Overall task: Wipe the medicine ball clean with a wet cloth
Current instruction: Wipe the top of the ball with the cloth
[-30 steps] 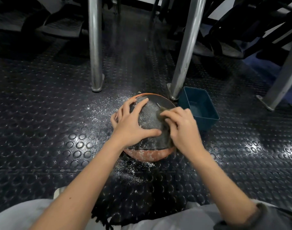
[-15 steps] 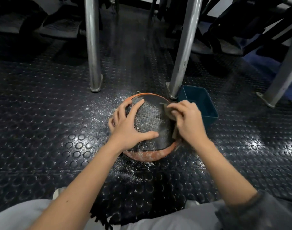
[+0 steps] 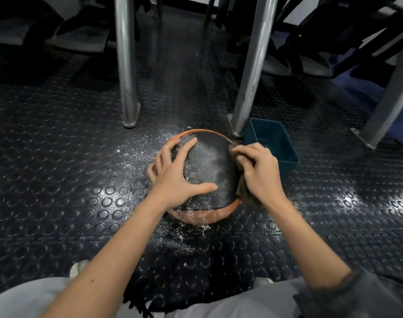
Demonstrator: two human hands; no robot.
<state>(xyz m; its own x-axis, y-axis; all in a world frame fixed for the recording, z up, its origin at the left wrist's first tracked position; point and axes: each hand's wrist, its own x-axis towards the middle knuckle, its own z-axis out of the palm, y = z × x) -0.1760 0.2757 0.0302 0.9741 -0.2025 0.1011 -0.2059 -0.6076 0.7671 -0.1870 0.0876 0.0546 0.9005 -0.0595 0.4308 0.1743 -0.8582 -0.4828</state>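
The right hand (image 3: 257,171) had its fingers curled, gripping a bunched brown-grey wet cloth (image 3: 241,190) and pressing it against the right flank of the ball. Part of the cloth showed beyond the fingertips at the far side, and part hung out under the palm. The left hand (image 3: 177,177) lay spread on the ball's left side, fingers splayed over the far-left curve and thumb stretched along the near edge of the black panel, apparently bracing the ball so it would not roll.

The round medicine ball, black textured rubber with orange bands (image 3: 207,161), sat on the black studded rubber floor (image 3: 69,180), between the two hands and just in front of the person's knees.

Judging by the surface, the wiping looked well short of done. The strip of black panel beside the cloth appeared darker and cleaner, but a pale grey film covered the middle of the panel, and white powder clung to the near orange band.

Loose white powder (image 3: 131,154) was scattered on the floor to the left of and near the ball. A teal rectangular plastic tub (image 3: 285,143) stood just right of the ball, beside the foot of a slanted steel leg (image 3: 253,65).
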